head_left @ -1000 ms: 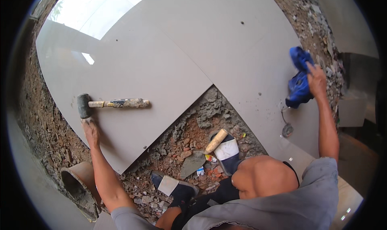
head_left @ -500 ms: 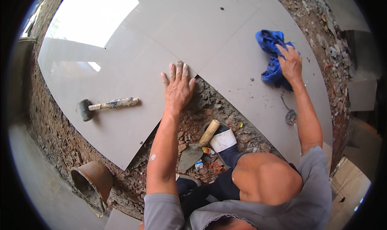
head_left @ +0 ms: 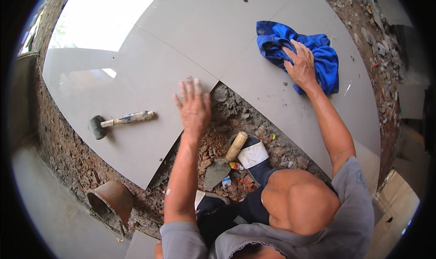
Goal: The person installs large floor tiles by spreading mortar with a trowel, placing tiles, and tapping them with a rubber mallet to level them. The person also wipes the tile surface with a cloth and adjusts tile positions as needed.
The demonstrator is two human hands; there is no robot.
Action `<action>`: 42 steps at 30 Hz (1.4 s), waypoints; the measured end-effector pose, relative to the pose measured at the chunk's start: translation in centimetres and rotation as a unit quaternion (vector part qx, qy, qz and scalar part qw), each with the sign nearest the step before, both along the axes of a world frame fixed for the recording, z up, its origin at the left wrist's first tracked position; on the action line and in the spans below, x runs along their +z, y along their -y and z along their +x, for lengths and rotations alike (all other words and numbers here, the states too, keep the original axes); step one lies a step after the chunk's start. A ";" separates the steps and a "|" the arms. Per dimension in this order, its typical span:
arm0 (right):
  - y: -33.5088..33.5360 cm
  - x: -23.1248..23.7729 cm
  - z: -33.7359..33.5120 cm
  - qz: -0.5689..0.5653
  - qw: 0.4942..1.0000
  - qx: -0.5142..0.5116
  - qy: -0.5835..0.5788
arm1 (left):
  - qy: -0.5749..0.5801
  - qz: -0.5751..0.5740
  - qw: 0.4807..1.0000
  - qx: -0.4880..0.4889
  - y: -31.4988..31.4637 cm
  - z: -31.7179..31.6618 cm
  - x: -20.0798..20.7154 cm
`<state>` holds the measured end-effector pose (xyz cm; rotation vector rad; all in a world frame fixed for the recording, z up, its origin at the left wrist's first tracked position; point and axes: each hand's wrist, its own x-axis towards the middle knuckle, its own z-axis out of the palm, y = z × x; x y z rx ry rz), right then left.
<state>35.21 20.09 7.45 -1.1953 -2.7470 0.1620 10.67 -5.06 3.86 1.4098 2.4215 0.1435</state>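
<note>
Reaching forward over glossy pale tiles (head_left: 113, 91), left arm nearly straight, right arm angled inward from a bent elbow. Holding the left hand (head_left: 195, 113) palm down, fingers fanned wide, by the tile edge at the rubble-filled gap (head_left: 227, 118); too blurred to tell if touching. Resting the right hand (head_left: 301, 68), fingers loosely spread, on the crumpled blue cloth (head_left: 326, 61), right of the gap.

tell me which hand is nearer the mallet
Left. The left hand is at the edge of the pale tile, right of the mallet; the right hand is farther right, on the blue cloth.
</note>
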 end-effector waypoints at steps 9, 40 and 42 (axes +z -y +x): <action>1.3 -0.6 0.9 -0.026 0.999 -0.012 -0.036 | -0.082 0.043 0.995 0.049 -1.5 -6.1 -3.1; 1.9 -1.5 0.1 -0.001 0.999 -0.017 0.052 | 0.075 0.009 0.993 -0.087 -5.7 -6.6 -0.1; 2.2 -1.3 -0.1 -0.012 0.995 -0.048 0.092 | 0.090 0.057 0.990 -0.092 -5.1 -6.0 0.6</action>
